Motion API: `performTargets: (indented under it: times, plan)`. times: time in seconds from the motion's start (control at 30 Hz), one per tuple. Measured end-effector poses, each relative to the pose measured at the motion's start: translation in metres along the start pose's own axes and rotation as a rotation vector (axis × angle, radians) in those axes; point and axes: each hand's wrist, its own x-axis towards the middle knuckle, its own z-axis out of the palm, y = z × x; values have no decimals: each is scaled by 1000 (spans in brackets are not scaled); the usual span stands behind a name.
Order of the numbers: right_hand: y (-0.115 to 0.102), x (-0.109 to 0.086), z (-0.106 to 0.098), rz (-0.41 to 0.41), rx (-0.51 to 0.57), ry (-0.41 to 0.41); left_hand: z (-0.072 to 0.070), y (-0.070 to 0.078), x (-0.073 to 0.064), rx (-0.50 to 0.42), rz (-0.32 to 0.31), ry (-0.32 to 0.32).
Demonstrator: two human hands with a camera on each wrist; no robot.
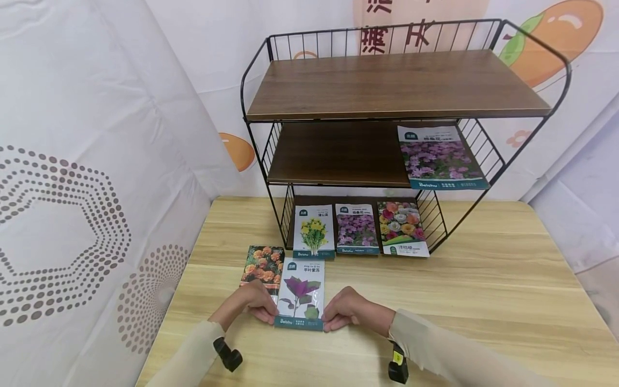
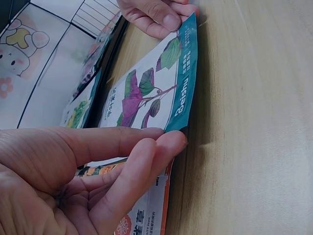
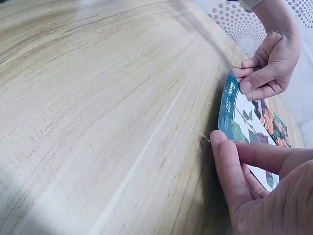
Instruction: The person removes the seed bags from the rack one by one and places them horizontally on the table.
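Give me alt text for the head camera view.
A person's left hand and right hand pinch the lower corners of a purple-leaf packet at a wooden table, beside an orange-flower packet. Behind stands a three-tier shelf holding four more packets.

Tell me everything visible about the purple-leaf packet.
The purple-leaf packet is a thin, glossy white rectangle, apparently plastic or coated paper, with a dark logo, printed purple and green leaves, and a teal band reading "Beishu". It is face up, its near edge raised above the table, beside the orange-flower packet. The left grip and right grip pinch its near corners.
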Motion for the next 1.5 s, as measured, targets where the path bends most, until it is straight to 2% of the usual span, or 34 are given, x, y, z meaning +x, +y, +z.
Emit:
performTargets:
  times: [0.5, 0.87, 0.97, 1.23, 1.5]
  plan:
    - [-5, -2, 1, 15, -23, 5, -1, 5, -2, 31, -21, -26]
    - [-5, -4, 3, 41, -56, 45, 2, 9, -6, 102, 1, 10]
    - [-4, -5, 3, 39, -50, 41, 2, 11, -8, 116, -6, 20]
    - [-3, -7, 3, 22, -30, 26, 6, 11, -11, 200, 35, 68]
    - [-3, -8, 4, 11, -39, 17, 5, 12, -12, 210, 24, 74]
